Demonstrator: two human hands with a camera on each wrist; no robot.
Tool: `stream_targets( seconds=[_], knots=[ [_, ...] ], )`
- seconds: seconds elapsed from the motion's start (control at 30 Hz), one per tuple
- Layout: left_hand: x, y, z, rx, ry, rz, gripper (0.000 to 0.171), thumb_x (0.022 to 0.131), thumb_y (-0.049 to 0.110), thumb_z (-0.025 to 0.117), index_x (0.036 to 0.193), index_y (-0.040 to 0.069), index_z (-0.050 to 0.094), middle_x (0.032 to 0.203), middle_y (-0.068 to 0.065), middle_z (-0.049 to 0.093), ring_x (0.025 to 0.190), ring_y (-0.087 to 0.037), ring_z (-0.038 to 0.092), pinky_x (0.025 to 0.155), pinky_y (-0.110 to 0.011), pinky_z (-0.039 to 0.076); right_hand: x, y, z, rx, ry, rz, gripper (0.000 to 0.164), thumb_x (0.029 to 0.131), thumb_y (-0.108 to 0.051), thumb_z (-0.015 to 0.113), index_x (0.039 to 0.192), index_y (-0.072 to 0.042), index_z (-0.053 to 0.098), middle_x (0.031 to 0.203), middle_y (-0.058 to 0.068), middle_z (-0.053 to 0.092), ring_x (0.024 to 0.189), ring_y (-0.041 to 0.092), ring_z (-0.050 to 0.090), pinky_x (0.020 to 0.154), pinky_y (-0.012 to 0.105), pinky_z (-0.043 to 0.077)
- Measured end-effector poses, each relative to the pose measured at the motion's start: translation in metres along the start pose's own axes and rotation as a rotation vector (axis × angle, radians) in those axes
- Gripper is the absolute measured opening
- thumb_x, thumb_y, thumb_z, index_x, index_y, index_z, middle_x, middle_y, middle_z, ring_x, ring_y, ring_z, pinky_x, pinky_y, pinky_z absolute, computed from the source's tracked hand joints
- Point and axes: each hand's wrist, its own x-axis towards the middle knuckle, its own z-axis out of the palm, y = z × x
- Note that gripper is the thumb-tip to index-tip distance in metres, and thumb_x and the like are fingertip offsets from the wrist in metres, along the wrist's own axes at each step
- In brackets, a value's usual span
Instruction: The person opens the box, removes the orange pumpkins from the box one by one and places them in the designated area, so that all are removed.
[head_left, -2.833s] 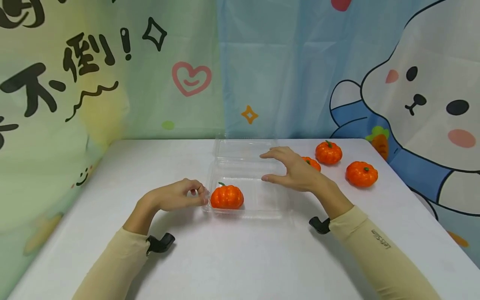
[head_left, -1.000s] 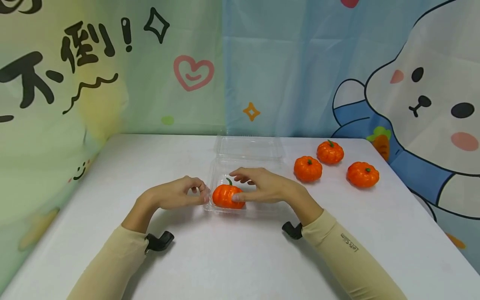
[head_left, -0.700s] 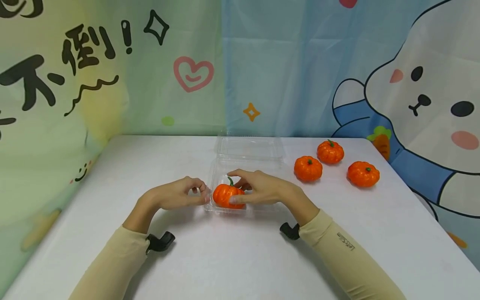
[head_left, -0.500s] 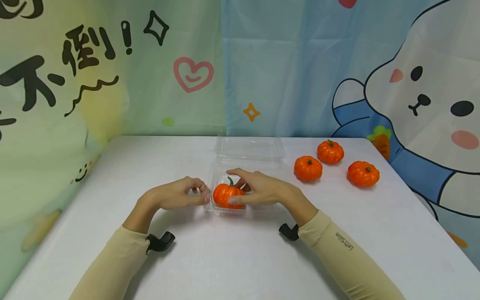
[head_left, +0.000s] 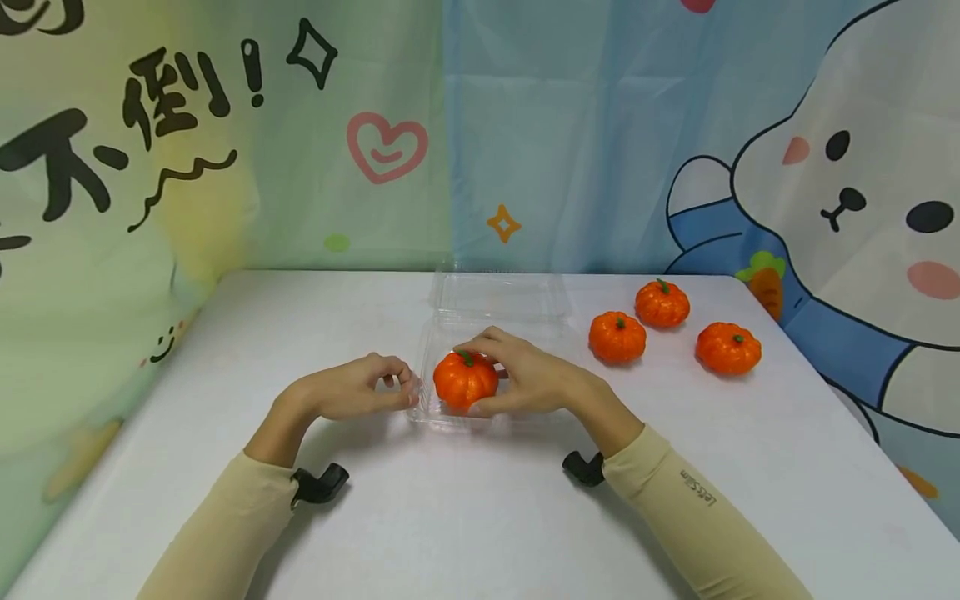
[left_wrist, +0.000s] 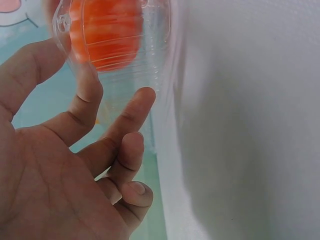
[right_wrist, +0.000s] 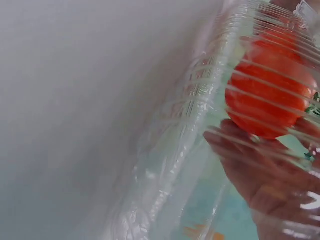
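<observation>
A clear plastic clamshell box lies unfolded on the white table, its lid toward the back. My left hand pinches the box's left edge between thumb and index finger, the other fingers loosely bent. Inside the box's front left part, my right hand grips a small orange pumpkin from its right side, the green stem upward. Through the box's ribbed wall, the right wrist view shows fingers against the pumpkin. Whether the pumpkin touches the box floor, I cannot tell.
Three more orange pumpkins sit right of the box: a near-left one, one behind it and one farther right. A printed cloth backdrop hangs behind the table.
My right hand has come left from above the box to the pumpkin and closed round it. Over the last half second the pumpkin has shifted slightly up and right. The left hand stays put.
</observation>
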Motion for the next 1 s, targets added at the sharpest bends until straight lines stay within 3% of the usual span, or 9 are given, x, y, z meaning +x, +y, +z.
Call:
stream_targets(
  seconds=[0.3,0.6,1.0],
  knots=[
    [-0.001,0.000,0.000,-0.011,-0.010,-0.015,0.016,0.099,0.033,0.063,0.101,0.017,0.067,0.105,0.006,0.067,0.105,-0.022,0.053,0.091,-0.039,0.042,-0.004,0.002,-0.002,-0.033,0.110,-0.096,0.071,0.081,-0.019,0.086,0.146,-0.021,0.056,0.142,0.006,0.039,0.132,0.025,0.046,0.108,0.042,0.047],
    [-0.003,-0.001,-0.002,-0.020,-0.006,-0.018,0.016,0.099,0.033,0.064,0.100,0.017,0.065,0.105,0.005,0.066,0.105,-0.021,0.052,0.088,-0.038,0.042,-0.009,0.003,-0.008,-0.050,0.213,-0.208,0.071,0.079,-0.010,0.086,0.143,-0.019,0.056,0.141,0.008,0.039,0.135,0.026,0.042,0.108,0.042,0.047],
    [0.001,-0.001,-0.001,0.006,-0.006,-0.018,0.017,0.099,0.034,0.063,0.101,0.016,0.063,0.104,0.007,0.065,0.109,-0.021,0.050,0.093,-0.038,0.041,-0.034,0.009,-0.028,-0.083,0.268,-0.214,0.072,0.077,-0.008,0.085,0.142,-0.021,0.057,0.140,0.006,0.040,0.135,0.023,0.041,0.107,0.042,0.046]
  ],
)
